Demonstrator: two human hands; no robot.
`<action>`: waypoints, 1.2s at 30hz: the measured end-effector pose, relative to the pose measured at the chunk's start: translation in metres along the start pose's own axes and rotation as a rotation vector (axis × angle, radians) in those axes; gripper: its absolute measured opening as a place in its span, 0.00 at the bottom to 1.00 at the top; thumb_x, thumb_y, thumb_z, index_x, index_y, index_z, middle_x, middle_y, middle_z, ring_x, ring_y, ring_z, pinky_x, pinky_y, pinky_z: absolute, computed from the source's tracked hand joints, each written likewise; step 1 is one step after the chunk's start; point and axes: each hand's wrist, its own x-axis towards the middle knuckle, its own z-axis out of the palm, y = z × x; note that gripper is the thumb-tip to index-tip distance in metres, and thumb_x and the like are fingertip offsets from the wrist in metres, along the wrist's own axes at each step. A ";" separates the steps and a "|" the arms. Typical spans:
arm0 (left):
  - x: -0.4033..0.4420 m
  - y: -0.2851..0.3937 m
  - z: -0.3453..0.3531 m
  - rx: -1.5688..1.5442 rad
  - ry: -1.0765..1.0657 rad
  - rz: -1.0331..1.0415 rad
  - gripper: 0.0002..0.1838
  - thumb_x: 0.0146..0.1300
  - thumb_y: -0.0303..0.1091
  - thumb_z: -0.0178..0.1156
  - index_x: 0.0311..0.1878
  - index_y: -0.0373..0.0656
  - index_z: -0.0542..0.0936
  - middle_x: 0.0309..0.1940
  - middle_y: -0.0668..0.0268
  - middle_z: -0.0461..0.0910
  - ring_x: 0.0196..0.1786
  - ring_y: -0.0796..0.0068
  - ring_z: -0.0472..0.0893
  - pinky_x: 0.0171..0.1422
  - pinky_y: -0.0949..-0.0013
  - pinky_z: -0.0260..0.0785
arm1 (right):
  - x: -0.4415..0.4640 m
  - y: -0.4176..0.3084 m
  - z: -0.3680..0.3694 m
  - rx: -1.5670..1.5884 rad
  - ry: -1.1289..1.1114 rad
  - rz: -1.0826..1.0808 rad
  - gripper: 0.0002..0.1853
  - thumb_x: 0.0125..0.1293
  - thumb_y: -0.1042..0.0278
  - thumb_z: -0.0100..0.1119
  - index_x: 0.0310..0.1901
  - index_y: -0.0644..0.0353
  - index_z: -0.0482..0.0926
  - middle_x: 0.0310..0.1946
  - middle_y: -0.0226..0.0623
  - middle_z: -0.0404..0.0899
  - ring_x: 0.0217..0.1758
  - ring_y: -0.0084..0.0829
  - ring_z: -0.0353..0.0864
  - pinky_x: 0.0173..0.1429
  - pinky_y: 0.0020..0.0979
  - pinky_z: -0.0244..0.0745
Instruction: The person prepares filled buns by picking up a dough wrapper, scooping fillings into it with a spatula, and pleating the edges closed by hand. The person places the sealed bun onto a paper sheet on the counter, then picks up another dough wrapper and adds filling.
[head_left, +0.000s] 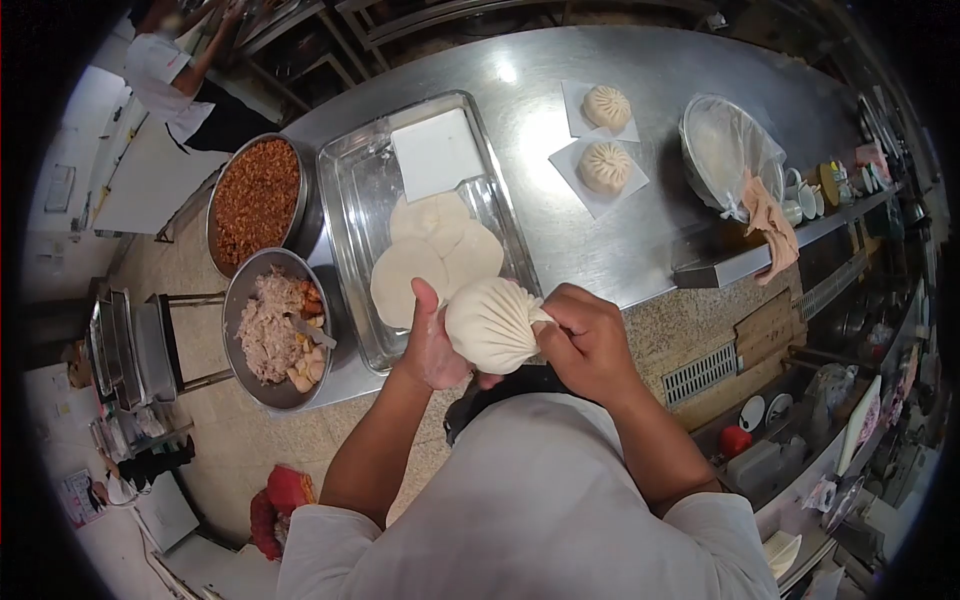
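Note:
A large pleated dough bun [490, 325] rests in my left hand [437, 345], whose palm and fingers cup it from the left and below, thumb pointing up. On its right side, my right hand [583, 340] pinches the gathered edge of the dough. Just beyond both hands, flat round dough sheets [410, 275] lie overlapping in a rectangular metal tray [330, 215]. A stack of white paper squares [437, 152] is at the tray's far end. Two pleated buns [606, 167] sit on paper squares to the right of the tray.
Left of the tray stand a bowl of reddish-brown filling [257, 195] and a bowl of pale meat filling [270, 335] with a utensil in it. A plastic-covered bowl [725, 150] and a cloth [768, 225] are at the right. Another person [175, 80] stands at the upper left.

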 end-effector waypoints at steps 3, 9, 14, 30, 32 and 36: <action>0.002 -0.001 0.009 -0.023 -0.016 0.109 0.65 0.49 0.90 0.38 0.74 0.39 0.61 0.63 0.54 0.74 0.58 0.60 0.81 0.54 0.53 0.79 | 0.000 -0.004 0.001 0.110 0.110 0.097 0.07 0.57 0.80 0.63 0.39 0.66 0.82 0.33 0.36 0.76 0.28 0.23 0.72 0.32 0.27 0.68; 0.005 -0.003 0.007 0.004 -0.111 0.210 0.62 0.52 0.88 0.38 0.72 0.37 0.62 0.65 0.54 0.71 0.68 0.58 0.73 0.73 0.50 0.65 | -0.001 -0.007 -0.002 0.191 0.047 0.169 0.16 0.54 0.81 0.65 0.46 0.64 0.81 0.40 0.32 0.73 0.37 0.21 0.72 0.41 0.23 0.69; 0.003 0.009 0.019 0.435 0.001 0.166 0.61 0.53 0.87 0.38 0.71 0.37 0.63 0.63 0.54 0.72 0.67 0.60 0.74 0.72 0.53 0.66 | -0.004 0.000 0.007 0.247 0.115 0.204 0.11 0.52 0.79 0.65 0.39 0.64 0.81 0.35 0.35 0.76 0.32 0.23 0.74 0.36 0.26 0.71; 0.004 0.008 0.026 0.410 0.101 0.088 0.60 0.54 0.87 0.35 0.69 0.37 0.64 0.59 0.54 0.74 0.64 0.62 0.77 0.68 0.55 0.71 | 0.000 -0.018 -0.005 0.008 -0.015 0.101 0.04 0.61 0.73 0.63 0.36 0.62 0.79 0.26 0.44 0.78 0.30 0.47 0.79 0.37 0.41 0.73; 0.004 0.005 0.029 0.385 0.129 0.099 0.60 0.54 0.87 0.35 0.70 0.37 0.64 0.59 0.54 0.75 0.64 0.61 0.76 0.68 0.55 0.71 | 0.001 -0.021 0.000 -0.050 0.080 0.118 0.04 0.60 0.74 0.63 0.36 0.62 0.79 0.27 0.44 0.78 0.32 0.46 0.79 0.40 0.43 0.73; 0.003 0.003 0.035 0.152 0.132 0.133 0.59 0.57 0.86 0.35 0.70 0.37 0.63 0.59 0.52 0.75 0.62 0.59 0.77 0.68 0.54 0.71 | -0.003 -0.030 0.002 -0.038 0.095 0.050 0.06 0.59 0.75 0.63 0.38 0.64 0.79 0.28 0.45 0.78 0.34 0.48 0.79 0.41 0.44 0.73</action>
